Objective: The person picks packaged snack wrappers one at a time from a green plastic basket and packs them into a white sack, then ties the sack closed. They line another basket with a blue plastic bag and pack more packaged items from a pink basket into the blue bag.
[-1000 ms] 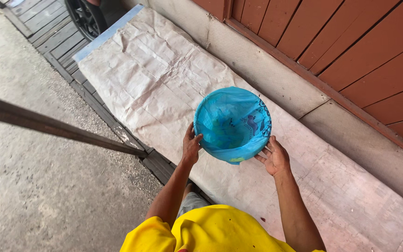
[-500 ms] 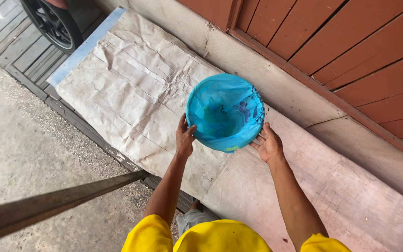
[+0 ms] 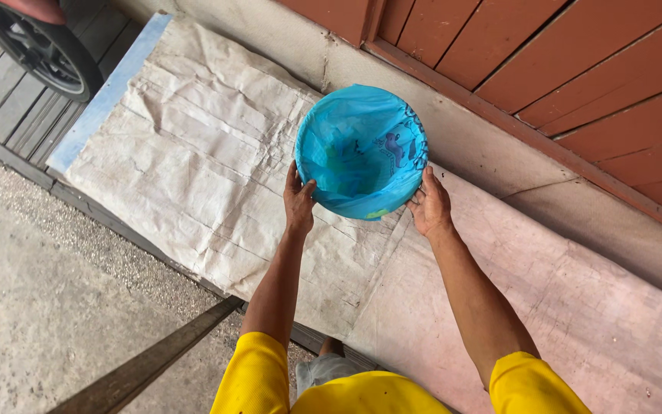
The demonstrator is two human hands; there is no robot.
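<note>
Currently: round blue plastic-lined basin [image 3: 362, 152], centre frame, empty, held aloft over pale woven sacking [image 3: 193, 161]; left hand [image 3: 299, 201] and right hand [image 3: 430, 204], fingers pressed against its sides.

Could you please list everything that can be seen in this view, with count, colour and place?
bowl: one, bright blue with a lining that shows a printed pattern, held up at centre between both hands
woven sheet: one, off-white with a pale blue edge, spread on the ground at left and centre
second sheet: one, pinkish, spread at right under the wall
wall base: one, grey concrete, running along behind the sheets
wooden boards: several, red-brown, top right
wheel: one, black tyre, top left corner
grating: one, dark slats, left under the wheel
rail: one, brown, bottom left
left hand: on the bowl's left rim
right hand: on the bowl's right rim
sleeves: two, yellow, bottom edge
</note>
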